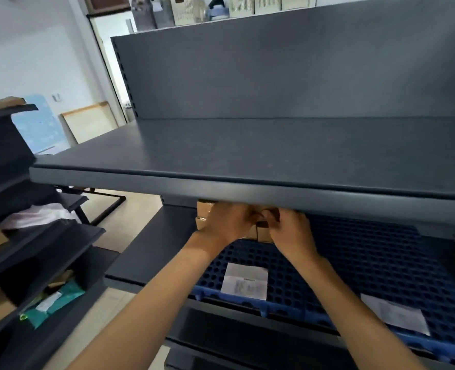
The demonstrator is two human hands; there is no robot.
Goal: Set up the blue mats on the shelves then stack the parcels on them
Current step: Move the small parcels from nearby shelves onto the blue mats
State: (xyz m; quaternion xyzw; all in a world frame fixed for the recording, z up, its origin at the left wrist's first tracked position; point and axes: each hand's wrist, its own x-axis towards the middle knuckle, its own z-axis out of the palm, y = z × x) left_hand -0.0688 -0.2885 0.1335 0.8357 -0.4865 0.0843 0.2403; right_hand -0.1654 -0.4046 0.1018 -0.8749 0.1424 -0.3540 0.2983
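A blue perforated mat (367,265) lies on the second shelf down, under the bare grey top shelf (247,156). Two white paper labels (245,281) lie near the mat's front edge. At the back left of the mat stands a stack of small brown cardboard parcels (262,233), partly hidden by the top shelf's front lip. My left hand (226,222) grips the stack's left side. My right hand (290,231) holds a small parcel at its right front. Both forearms reach in from below.
A dark rack on the left (34,249) holds brown parcels, a white bag and a green mailer (55,300). Boards lean against the far wall (87,124). Baskets (186,9) sit above the back panel. Tan floor shows between the racks.
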